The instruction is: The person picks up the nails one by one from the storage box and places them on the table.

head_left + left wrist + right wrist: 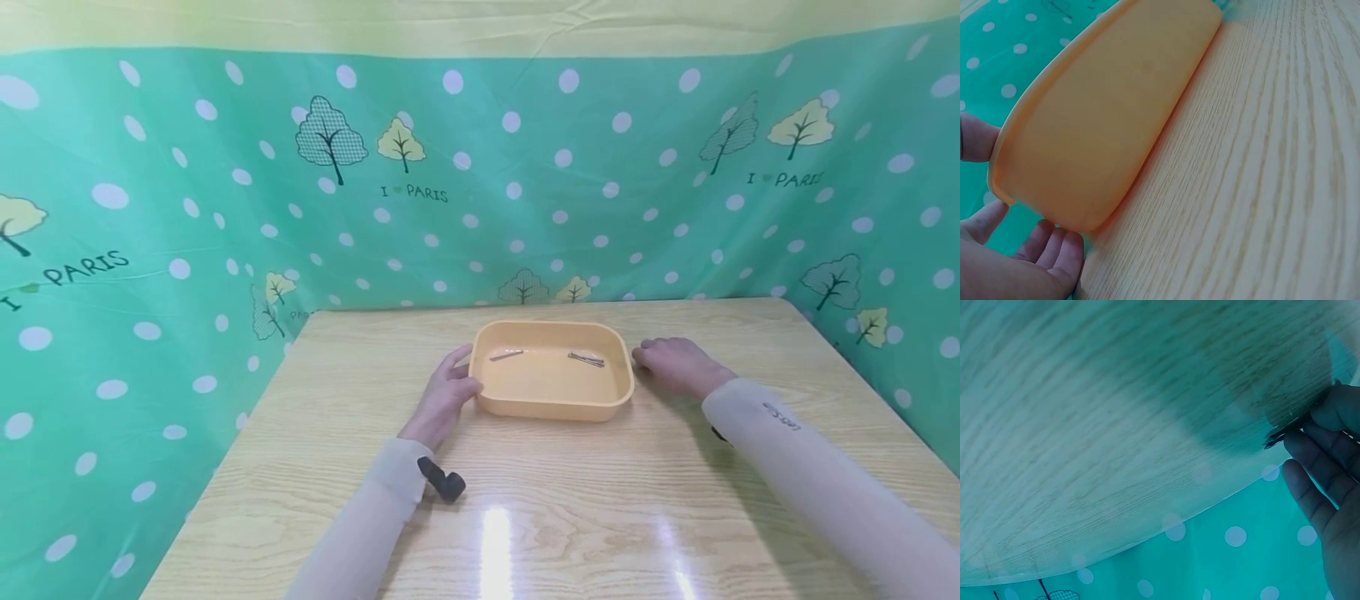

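Observation:
An orange plastic tray (551,411) stands on the table, its near wall also large in the left wrist view. Several thin dark bobby pins (587,360) lie inside it at the right, and another small group or single bobby pin (507,356) lies at the left. My left hand (442,396) holds the tray's left end, thumb at the rim and other fingers against the outer wall. Just right of the tray, my right hand (678,365) is low over the table. In the right wrist view its thumb and forefinger pinch dark bobby pins (1279,434); their exact number is unclear.
The light wood-grain table (600,492) extends around the tray. Behind and beside it hangs a green dotted cloth (480,208) with printed trees. A black wrist mount (442,481) sits on the left sleeve.

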`<control>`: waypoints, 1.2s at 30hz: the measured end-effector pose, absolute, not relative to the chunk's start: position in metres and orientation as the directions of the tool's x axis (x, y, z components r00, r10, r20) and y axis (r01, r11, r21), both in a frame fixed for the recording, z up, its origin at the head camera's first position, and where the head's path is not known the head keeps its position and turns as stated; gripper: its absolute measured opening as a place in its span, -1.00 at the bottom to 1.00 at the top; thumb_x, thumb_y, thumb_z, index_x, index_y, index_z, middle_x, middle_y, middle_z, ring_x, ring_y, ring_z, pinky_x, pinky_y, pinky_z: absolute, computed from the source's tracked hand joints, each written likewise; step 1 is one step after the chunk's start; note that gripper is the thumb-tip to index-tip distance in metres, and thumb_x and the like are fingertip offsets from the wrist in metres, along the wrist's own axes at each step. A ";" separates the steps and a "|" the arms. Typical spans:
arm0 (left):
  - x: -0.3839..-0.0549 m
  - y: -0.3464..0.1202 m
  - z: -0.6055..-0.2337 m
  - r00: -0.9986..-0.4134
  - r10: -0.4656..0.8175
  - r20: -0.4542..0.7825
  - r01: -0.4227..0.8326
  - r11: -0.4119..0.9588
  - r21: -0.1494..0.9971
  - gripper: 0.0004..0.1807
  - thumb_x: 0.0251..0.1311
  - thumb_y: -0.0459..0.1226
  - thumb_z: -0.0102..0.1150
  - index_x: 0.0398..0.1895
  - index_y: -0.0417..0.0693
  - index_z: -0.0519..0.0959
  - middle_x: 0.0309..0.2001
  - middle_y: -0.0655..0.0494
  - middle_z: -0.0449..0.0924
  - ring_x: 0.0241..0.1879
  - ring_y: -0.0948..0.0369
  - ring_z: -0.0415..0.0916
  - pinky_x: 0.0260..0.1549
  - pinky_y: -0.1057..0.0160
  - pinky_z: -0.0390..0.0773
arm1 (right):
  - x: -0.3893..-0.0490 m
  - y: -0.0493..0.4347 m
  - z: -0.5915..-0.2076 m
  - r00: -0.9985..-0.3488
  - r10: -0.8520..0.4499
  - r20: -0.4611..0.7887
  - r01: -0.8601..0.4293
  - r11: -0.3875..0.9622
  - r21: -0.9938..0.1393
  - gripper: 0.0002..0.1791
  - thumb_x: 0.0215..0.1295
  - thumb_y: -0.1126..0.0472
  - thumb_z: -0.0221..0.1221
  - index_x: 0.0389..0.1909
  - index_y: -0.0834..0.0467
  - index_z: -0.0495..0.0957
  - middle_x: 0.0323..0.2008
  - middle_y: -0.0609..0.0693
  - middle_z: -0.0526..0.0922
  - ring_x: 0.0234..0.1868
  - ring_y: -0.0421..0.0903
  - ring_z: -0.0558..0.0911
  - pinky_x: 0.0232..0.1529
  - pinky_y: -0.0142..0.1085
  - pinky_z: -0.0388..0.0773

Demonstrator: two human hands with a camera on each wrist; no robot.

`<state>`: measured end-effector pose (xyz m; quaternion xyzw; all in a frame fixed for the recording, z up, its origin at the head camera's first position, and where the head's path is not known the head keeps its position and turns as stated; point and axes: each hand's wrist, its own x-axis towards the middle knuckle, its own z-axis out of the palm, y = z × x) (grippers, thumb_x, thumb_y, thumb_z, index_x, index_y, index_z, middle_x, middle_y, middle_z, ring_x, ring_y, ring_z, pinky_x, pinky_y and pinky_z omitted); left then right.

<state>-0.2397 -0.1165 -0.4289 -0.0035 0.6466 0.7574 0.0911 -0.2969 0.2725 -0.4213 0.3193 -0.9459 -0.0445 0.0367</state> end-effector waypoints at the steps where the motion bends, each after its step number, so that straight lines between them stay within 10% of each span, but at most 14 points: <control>1: -0.240 -0.116 -0.429 -0.983 0.135 -0.123 -0.143 -0.148 0.979 -0.08 -0.12 -0.50 0.14 0.43 0.03 0.15 0.21 -0.28 0.30 0.08 -0.05 0.42 0.16 0.06 0.31 | -0.297 0.272 -0.421 -0.794 -0.606 0.041 -0.600 0.793 0.108 -0.87 0.19 0.40 0.17 -0.45 0.10 0.54 -0.55 -0.08 0.46 -0.55 -0.10 0.47 -0.50 -0.19 0.50; 36: -0.240 -0.118 -0.429 -0.981 0.143 -0.132 -0.152 -0.144 0.978 -0.09 -0.12 -0.50 0.16 0.42 0.05 0.17 0.20 -0.25 0.32 0.10 -0.07 0.41 0.20 0.03 0.27 | -0.299 0.268 -0.406 -0.801 -0.595 0.068 -0.593 0.804 0.056 -0.87 0.10 0.27 0.32 -0.48 0.05 0.53 -0.53 -0.13 0.47 -0.54 -0.16 0.44 -0.46 -0.23 0.49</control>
